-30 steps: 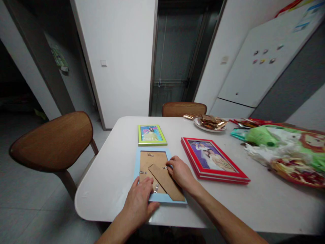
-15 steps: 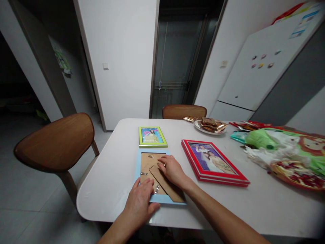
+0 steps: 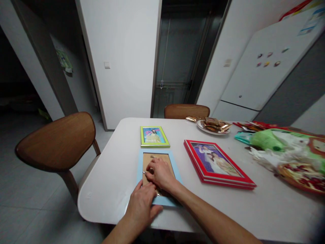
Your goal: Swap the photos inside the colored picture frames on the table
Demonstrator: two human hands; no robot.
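Note:
A light-blue picture frame (image 3: 139,166) lies face down at the table's near edge, its brown backing board (image 3: 166,158) turned up. Small metal clips (image 3: 144,172) show along the board's edge. Over the frame's lower left corner rests my left hand (image 3: 142,204), fingers laid on the board and thumb spread away by the bottom edge. My right hand (image 3: 161,174) is on the middle of the board, fingertips bent together close to the left clip. Whatever is under those fingers is hidden, and the hand and forearm cover the board's lower right part.
Just beyond stands a lime-green framed picture (image 3: 155,146), lying face up. Red picture frames (image 3: 200,159) are stacked to the right. Farther off are a plate (image 3: 203,129) of gold-wrapped packets, green and white plastic bags (image 3: 266,139) and wooden chairs (image 3: 56,142).
My right hand has moved left across the board, from the brown stand flap toward the left clip, and its fingers have curled. My left hand stays on the corner.

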